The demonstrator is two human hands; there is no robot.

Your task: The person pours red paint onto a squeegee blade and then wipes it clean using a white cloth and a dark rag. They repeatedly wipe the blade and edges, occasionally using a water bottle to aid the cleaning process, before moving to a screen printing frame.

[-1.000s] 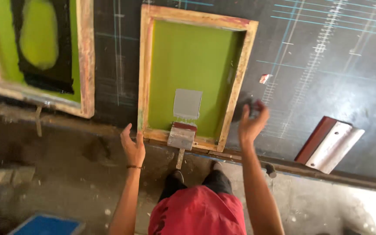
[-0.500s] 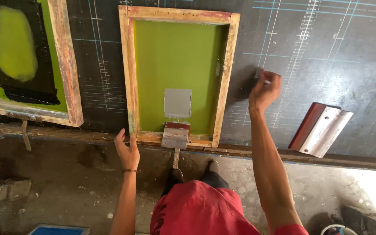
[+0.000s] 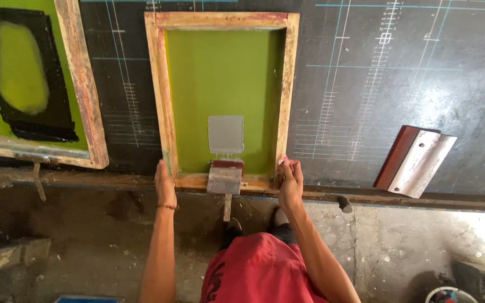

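Observation:
A wooden printing frame (image 3: 160, 90) with a green mesh lies flat on the black ruled table (image 3: 366, 84). A grey square patch (image 3: 225, 134) shows near its lower middle. A metal clamp (image 3: 224, 178) holds the frame's near rail. My left hand (image 3: 165, 185) grips the frame's near left corner. My right hand (image 3: 290, 182) grips the near right corner, with a small pink bit between thumb and fingers.
A second, larger wooden frame (image 3: 85, 90) with green mesh and a black-edged yellow shape lies at the left. A squeegee (image 3: 415, 161) with a red blade and metal holder rests at the right on the table. A concrete floor (image 3: 85, 247) lies below the table's edge.
My right hand has come down from the table's surface right of the frame to its near right corner. My left hand has moved onto the near left corner.

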